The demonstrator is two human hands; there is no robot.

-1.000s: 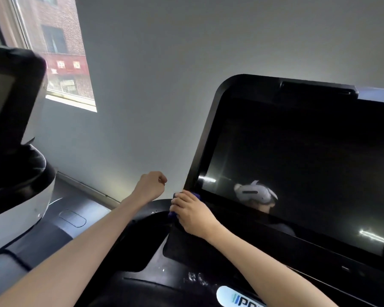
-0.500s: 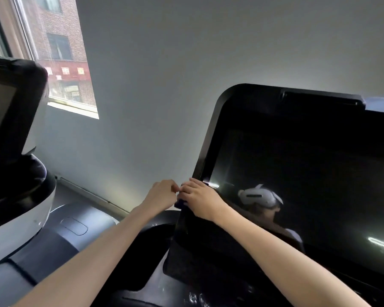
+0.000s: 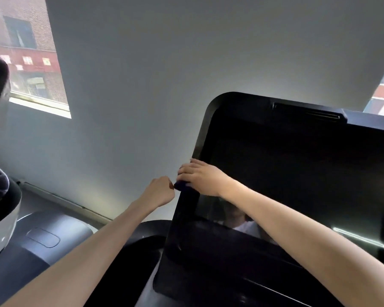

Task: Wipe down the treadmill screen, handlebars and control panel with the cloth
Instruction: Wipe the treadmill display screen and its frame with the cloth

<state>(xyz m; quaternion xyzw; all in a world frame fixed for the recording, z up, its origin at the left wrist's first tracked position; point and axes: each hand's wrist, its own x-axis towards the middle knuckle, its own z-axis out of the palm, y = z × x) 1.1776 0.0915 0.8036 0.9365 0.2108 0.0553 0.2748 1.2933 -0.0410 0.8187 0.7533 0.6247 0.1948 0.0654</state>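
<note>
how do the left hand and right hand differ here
The left hand is curled into a fist; the right hand has its fingers stretched out. The right hand presses the cloth on the left edge of the screen; the left hand sits off the screen, and whether it touches the cloth is unclear. Both are bare and nearly meet there.
</note>
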